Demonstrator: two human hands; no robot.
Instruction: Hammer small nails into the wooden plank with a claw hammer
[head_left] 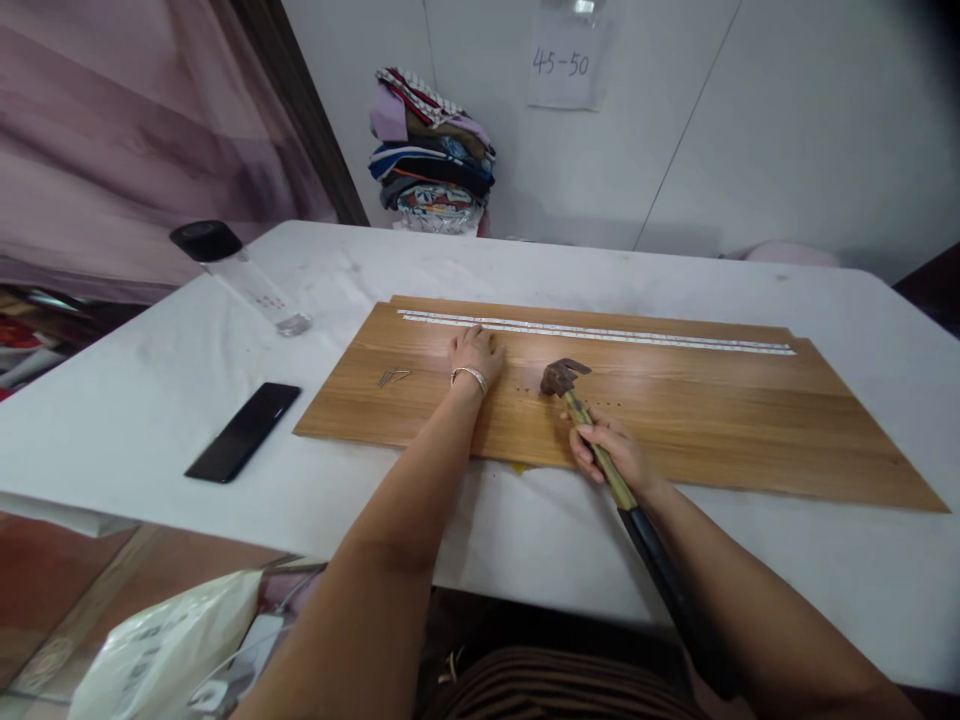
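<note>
A long wooden board [712, 420] lies across a white table [150, 400]. A thin silvery strip [600, 332] runs along the board's far edge. My left hand [475, 352] rests on the board just below that strip, fingers curled down against the wood, a bracelet on the wrist. My right hand [611, 450] grips the handle of a claw hammer [564, 377], whose rusty head sits on the board near a row of small dots. A few loose nails [393, 376] lie on the board to the left of my left hand.
A black phone [244, 430] lies on the table left of the board. A clear bottle with a black cap [236, 272] stands farther back. Folded clothes [431, 150] are stacked by the wall. A white plastic bag [161, 640] sits below the table's near edge.
</note>
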